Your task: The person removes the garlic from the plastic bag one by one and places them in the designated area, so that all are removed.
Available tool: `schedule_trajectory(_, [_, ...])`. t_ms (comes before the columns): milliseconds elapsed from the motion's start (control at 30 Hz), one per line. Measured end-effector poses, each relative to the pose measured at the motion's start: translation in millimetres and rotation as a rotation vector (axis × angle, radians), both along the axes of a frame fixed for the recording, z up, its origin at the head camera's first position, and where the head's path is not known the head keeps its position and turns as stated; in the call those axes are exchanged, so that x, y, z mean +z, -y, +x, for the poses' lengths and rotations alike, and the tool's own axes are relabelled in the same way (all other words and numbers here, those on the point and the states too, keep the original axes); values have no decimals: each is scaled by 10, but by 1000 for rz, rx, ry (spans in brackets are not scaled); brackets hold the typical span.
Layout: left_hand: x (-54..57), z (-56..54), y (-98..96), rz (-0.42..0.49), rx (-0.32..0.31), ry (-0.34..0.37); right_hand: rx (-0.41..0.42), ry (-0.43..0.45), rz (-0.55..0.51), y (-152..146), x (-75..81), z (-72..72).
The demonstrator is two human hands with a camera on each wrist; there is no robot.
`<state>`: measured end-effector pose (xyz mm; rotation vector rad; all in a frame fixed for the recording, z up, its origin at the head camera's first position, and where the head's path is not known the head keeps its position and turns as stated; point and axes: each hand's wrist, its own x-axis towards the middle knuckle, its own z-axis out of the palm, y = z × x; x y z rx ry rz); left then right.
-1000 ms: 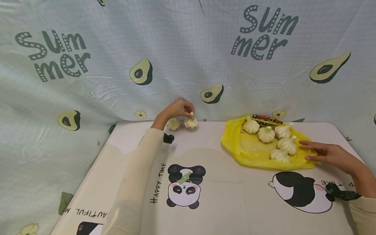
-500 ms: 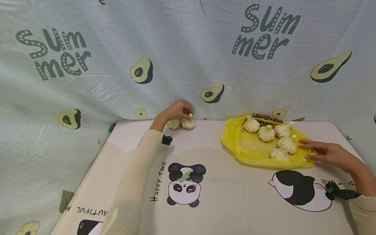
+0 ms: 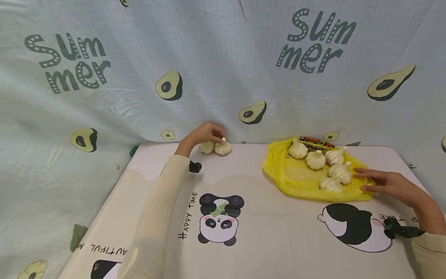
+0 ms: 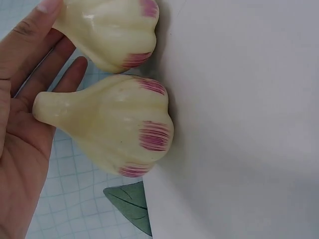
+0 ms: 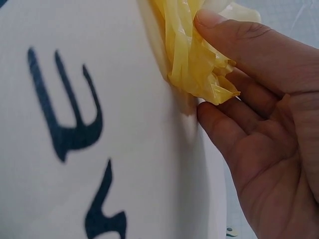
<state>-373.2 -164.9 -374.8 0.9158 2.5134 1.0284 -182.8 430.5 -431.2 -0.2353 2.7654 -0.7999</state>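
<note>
Garlic bulb [image 3: 223,148] sits at the surface's [image 3: 265,217] far edge beside 1 other [image 3: 206,147]; left hand [image 3: 203,133] fingers pinch its stem, so placing looks nearly done; right hand [image 3: 390,185], fingers straight, pins the yellow bag [image 3: 296,180] holding 5 more; releasing comes next.

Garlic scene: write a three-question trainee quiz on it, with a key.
1. How many garlic bulbs lie on the yellow bag?
2. True or false: the left hand is at the two garlic bulbs at the table's far edge.
3. What does the right hand touch? A) the yellow bag's edge B) a panda print C) a garlic bulb

Key: 1. five; 2. true; 3. A
</note>
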Motion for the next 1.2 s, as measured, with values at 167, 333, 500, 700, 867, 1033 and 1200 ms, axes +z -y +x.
schedule_trajectory(167, [-21,-9,-32,7,0,-21,8,-22,5,-15,3,15])
schedule_trajectory(333, [-11,-5,-26,4,9,-55,4,-21,4,-22,13,21])
schedule_trajectory(500, [4,3,-52,-8,-37,-44,2,-19,18,-27,16,14])
schedule_trajectory(700, [24,15,-76,-15,-53,-74,2,-20,2,-32,-2,7])
schedule_trajectory(867, [35,15,-49,-9,0,-62,4,-40,4,-26,-12,17])
schedule_trajectory(1033, [44,29,-23,-7,10,-65,15,-52,-7,-25,-17,16])
schedule_trajectory(1200, [129,63,-69,-12,-23,-176,8,-37,9,-16,-7,15])
